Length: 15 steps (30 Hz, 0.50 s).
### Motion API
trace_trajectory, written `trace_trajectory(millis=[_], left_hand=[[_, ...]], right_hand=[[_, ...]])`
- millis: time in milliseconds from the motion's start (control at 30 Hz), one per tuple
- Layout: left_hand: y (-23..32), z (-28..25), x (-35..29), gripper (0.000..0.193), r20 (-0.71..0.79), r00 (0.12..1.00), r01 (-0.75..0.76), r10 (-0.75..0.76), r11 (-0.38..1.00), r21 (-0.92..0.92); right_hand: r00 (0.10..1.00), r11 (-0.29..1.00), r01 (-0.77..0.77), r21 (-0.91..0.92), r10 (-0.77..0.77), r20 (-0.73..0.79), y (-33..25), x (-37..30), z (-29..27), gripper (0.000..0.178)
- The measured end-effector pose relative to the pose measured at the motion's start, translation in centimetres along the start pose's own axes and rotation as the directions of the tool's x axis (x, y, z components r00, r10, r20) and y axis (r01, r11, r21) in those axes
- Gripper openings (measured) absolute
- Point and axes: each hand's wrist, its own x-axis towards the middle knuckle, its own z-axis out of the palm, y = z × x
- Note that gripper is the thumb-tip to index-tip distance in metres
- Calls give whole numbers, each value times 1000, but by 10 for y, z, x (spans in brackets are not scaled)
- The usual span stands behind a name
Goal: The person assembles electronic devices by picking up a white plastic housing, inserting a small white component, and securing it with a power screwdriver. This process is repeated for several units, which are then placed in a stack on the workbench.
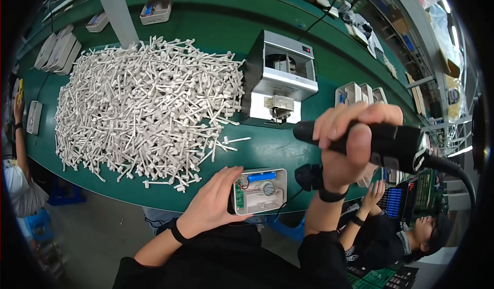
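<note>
My left hand [208, 201] grips the left side of a small white plastic housing [282, 204] at the table's near edge. Inside the housing lie a blue cylindrical battery [262, 177], a green circuit board [239, 196] with thin wires, and a round part [268, 188]. Raised to the right of it, my right hand [343, 145] is wrapped round a black electric screwdriver [396, 144]. The tool is nearly level, its nose pointing left and its thick cable trailing off right. The nose is apart from the housing.
A big heap of white plastic stemmed pieces [149, 109] covers the table's left half. Beyond the housing stands a grey and black screw feeder [283, 78]. More white housings [350, 92] stand behind my right hand. A co-worker [383, 237] sits at the right; another person's arm [19, 139] shows far left.
</note>
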Motion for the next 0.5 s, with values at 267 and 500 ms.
trace_trajectory(millis=[267,500], left_hand=[[-1,3,-1,103,-61,998,-16,14,1000,-25],[-9,2,-2,105,-91,996,4,-9,998,-63]], right_hand=[[961,976,-183,-120,152,-232,24,13,7,17],[967,966,-195,172,218,-131,-11,-13,9,40]])
